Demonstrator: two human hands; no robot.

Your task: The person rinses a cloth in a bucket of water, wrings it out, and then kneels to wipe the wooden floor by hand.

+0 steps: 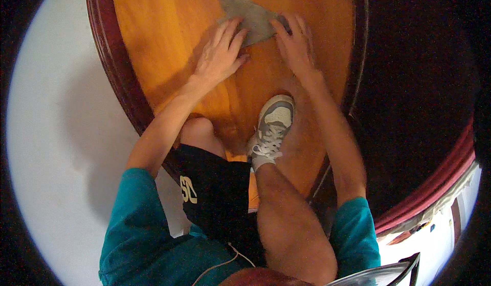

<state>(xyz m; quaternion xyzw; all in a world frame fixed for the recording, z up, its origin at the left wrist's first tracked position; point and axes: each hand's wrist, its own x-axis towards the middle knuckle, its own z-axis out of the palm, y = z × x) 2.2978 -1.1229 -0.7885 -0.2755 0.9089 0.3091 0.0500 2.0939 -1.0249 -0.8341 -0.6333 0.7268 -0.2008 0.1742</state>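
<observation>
A grey-green cloth (251,15) lies on the orange-brown wooden floor (165,29) in front of me, with one pointed corner at its far left. My left hand (222,50) is over the cloth's near left part, fingers apart and fingertips on it. At the cloth's right edge is my right hand (295,42), fingers bent. A dark patch shows between those fingers, and whether they grip the fabric is unclear. Both arms reach forward around my bent knee and my grey and white laced shoe (274,121).
A dark red-brown moulding (119,67) runs along the left, against a white wall (50,106). To the right stands a large dark panel (414,75), with red fabric (429,186) along its lower edge. A clear, dark-rimmed object (383,274) shows at the bottom right.
</observation>
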